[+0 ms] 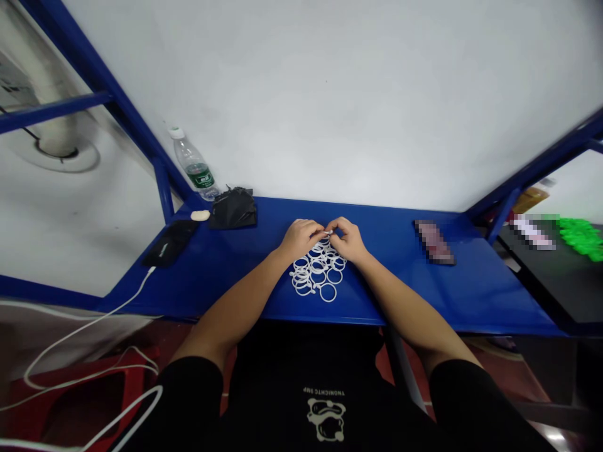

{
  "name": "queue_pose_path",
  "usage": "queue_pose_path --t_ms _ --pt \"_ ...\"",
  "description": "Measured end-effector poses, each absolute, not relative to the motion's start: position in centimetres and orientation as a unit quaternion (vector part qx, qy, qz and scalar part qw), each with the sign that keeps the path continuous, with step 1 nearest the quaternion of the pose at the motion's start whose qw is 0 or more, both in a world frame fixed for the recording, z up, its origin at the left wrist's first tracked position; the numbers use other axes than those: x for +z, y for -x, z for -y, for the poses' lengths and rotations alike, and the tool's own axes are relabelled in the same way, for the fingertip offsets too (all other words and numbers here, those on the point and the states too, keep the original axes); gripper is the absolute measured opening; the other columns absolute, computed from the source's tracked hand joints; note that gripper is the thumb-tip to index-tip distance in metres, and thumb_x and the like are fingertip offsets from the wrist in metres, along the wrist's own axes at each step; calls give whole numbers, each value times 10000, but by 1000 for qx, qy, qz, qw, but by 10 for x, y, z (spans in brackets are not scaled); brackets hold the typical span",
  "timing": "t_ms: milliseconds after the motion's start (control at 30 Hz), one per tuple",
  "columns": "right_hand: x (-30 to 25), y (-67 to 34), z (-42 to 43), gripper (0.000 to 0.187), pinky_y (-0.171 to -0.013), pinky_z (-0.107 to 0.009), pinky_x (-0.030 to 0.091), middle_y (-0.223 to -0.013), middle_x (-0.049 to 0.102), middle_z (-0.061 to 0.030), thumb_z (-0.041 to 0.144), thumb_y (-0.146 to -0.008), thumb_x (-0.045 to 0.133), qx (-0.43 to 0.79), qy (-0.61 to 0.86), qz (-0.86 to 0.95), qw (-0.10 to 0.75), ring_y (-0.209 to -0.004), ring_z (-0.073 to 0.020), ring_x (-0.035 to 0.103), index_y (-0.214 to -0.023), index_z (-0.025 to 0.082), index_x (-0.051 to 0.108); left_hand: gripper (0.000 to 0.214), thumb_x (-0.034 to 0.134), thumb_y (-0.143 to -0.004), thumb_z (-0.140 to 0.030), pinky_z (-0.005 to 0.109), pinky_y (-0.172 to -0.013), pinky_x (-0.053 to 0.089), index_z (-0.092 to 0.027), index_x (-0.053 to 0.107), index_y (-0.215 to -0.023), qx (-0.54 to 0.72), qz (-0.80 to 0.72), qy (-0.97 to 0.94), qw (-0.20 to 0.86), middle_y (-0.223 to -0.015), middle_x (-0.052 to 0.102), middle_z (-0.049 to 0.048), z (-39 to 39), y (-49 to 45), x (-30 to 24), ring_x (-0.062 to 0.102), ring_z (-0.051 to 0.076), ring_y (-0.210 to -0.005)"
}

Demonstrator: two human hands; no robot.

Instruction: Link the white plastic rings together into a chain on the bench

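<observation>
A loose pile of thin white rings (318, 276), some with a small knob, lies on the blue table (377, 295) in front of me. Just above the pile's far side, my left hand (301, 237) and my right hand (348, 240) meet, fingertips close together. Between them is a small white ring (328, 233), mostly covered by the fingers. Both hands are closed in a pinch on it. Its details are too small to make out.
Left on the table are a plastic bottle (200, 174), a black plastic bag (234, 210), a small pale object (200, 215) and a black power bank (169, 243) with a white cable (98, 323). A phone (434, 242) lies right. Blue frame bars flank both sides.
</observation>
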State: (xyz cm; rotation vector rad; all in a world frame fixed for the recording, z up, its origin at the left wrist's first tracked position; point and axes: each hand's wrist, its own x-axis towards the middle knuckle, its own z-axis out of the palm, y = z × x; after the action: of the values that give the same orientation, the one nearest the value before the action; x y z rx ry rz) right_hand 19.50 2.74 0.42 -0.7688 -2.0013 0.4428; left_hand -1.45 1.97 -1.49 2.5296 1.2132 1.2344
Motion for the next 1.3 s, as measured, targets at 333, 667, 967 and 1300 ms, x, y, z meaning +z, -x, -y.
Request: queue_pose_path --t_ms 333,667,967,1300 --pt "-3 -212 -49 314 -1045 -521 553 -1166 813 -100 206 -1009 541 77 376 820 424 -1099 -298 708 -1216 260 771 321 731 -1027 -347 399 -1005 577 -222 743 -1323 414 -480 -768 91 -1274 751 96 -23 24 -13 732 222 -1037" --pt "-19 -220 -68 341 -1123 -490 545 -1314 782 -135 212 -1007 624 114 415 863 264 -1220 -287 712 -1307 210 785 237 743 -1001 -422 562 -1124 486 -297 834 -1181 253 -512 -815 94 -1313 751 85 -21 21 -27 636 334 -1251" --pt "-12 -206 -58 214 -913 -360 566 -1060 779 -107 206 -964 671 115 451 862 198 -1006 -254 724 -1133 192 802 236 763 -953 -321 583 -1137 467 -273 817 -1178 253 -527 -806 97 -1380 722 111 -20 16 -29 619 366 -1303" --pt "-7 -201 -42 132 -723 -320 529 -901 756 -41 313 -953 650 150 415 803 400 -721 -189 645 -1028 233 724 131 692 -1028 -287 473 -1077 477 -240 763 -1128 343 -503 -787 98 -1136 803 56 -17 12 -15 716 273 -1119"
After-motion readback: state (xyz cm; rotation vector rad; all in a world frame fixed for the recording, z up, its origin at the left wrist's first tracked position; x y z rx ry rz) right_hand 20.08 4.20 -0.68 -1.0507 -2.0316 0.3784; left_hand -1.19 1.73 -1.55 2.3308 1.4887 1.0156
